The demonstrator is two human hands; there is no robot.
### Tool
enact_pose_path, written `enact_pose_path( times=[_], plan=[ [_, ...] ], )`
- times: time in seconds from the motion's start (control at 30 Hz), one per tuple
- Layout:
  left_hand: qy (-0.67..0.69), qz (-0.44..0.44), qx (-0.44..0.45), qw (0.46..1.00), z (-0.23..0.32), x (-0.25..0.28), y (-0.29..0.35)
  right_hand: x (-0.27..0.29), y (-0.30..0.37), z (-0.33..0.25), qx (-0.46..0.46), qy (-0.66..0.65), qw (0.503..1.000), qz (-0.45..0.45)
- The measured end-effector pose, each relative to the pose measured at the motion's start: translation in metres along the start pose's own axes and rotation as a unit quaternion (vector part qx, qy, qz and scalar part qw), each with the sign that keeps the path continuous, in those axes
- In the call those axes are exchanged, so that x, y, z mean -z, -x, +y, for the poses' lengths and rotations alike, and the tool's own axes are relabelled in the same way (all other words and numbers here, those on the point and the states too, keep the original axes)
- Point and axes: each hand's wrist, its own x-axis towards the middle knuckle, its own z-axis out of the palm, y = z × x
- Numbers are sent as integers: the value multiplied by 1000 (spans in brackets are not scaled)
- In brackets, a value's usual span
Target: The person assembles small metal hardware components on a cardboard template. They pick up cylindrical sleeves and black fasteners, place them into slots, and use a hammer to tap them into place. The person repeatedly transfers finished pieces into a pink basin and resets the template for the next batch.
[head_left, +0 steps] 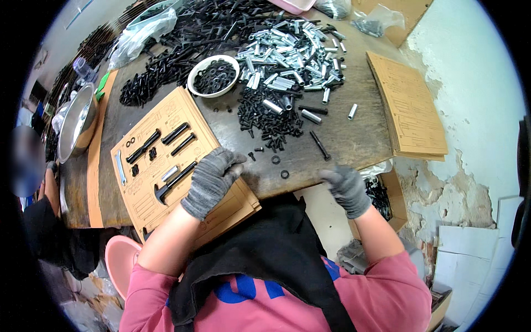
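My left hand [212, 180], in a grey knitted glove, is over the right part of a stack of printed brown cardboard sheets [227, 205]. Its fingers are bent towards the thumb; anything between them is hidden. Beside it on the top sheet lie a black T-headed bolt [176, 182], a silver sleeve [170, 174], several black bolts [144, 146], small black screws [152, 153], two washers [130, 142] and a wrench [120, 167]. My right hand [347, 191], gloved alike, is closed at the table's front edge, its fingertips slightly blurred. Just beyond it lies a single black bolt [319, 145].
Loose piles of silver sleeves [287, 52], small black screws [265, 119] and long black bolts [193, 33] cover the far table. A white bowl [192, 83] holds black washers. Another cardboard stack [409, 105] stands right. A person's arm [51, 188] shows far left beside a metal basin [69, 133].
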Motion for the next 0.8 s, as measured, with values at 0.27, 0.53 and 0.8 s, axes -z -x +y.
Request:
enact_pose_path(
  times=[0.27,0.53,0.8],
  plan=[
    [5,4,14,1000,-4,2,2,77,115,63,-375,333,865,-7],
    [9,15,-7,1000,8,12,12,35,-29,43,-183,123,974,56],
    [-4,43,-12,999,-10,41,63,-28,-142,50,-207,219,914,-271]
  ],
)
